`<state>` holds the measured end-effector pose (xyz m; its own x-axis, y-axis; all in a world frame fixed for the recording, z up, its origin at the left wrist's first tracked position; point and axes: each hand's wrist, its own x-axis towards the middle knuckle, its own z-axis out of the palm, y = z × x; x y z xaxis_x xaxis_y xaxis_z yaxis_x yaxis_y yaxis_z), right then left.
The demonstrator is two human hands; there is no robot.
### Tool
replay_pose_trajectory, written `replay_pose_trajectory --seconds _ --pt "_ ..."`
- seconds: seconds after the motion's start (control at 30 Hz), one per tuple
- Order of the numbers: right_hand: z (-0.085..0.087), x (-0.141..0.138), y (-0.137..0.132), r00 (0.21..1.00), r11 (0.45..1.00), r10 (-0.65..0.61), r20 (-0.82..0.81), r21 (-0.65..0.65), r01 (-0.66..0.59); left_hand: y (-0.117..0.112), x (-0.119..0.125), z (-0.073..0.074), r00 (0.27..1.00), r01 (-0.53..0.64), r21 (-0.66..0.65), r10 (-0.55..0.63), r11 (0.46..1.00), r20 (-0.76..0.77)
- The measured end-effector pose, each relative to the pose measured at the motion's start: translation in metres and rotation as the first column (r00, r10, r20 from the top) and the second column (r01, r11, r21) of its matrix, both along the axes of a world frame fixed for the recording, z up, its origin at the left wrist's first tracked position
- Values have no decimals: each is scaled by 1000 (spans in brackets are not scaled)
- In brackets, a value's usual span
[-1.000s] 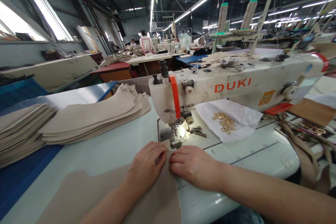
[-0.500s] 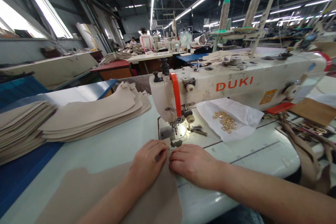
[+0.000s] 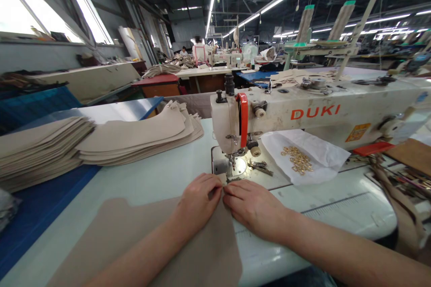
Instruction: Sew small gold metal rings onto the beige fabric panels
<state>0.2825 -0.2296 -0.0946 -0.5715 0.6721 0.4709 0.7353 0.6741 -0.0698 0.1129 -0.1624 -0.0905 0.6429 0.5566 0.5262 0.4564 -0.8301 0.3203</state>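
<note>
A flat beige fabric panel lies on the pale sewing table, and its narrow far end points at the presser foot of a white sewing machine. My left hand is closed on the panel near that end, thumb and fingers pinched together. Close beside it, my right hand has its fingers bent and pressed together at the panel's right edge. The fingertips nearly meet just in front of the needle plate. What lies right under the fingertips is hidden.
Stacked beige panels stand at left, beside another stack. White paper bearing gold metal rings lies under the machine arm. Small metal snips rest by the needle plate. Thread cones stand behind; people sit farther back.
The camera has turned a little to the left, so the machine and stacks appear farther right. Both hands keep nearly the same hold on the panel in front of the needle.
</note>
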Motion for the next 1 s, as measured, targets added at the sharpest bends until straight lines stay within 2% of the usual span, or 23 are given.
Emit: replay_pose_trajectory --seconds 0.23,0.47,0.67,0.83,1.0 --pt "0 -1 0 1000 999 1 23 -32 0 -2 -2 0 1000 11 10 -11 1000 -15" --pt "6 3 5 989 998 8 146 -57 0 -2 -5 -1 998 57 23 -57 998 -6" --pt "11 19 15 974 999 -19 227 -35 28 14 11 -6 996 95 78 -95 992 -2" --pt "6 30 23 980 993 -88 180 -68 101 31 26 -7 993 114 93 -115 989 3" --pt "1 34 30 987 989 -102 123 -98 115 42 31 -5 991 133 87 -135 987 19"
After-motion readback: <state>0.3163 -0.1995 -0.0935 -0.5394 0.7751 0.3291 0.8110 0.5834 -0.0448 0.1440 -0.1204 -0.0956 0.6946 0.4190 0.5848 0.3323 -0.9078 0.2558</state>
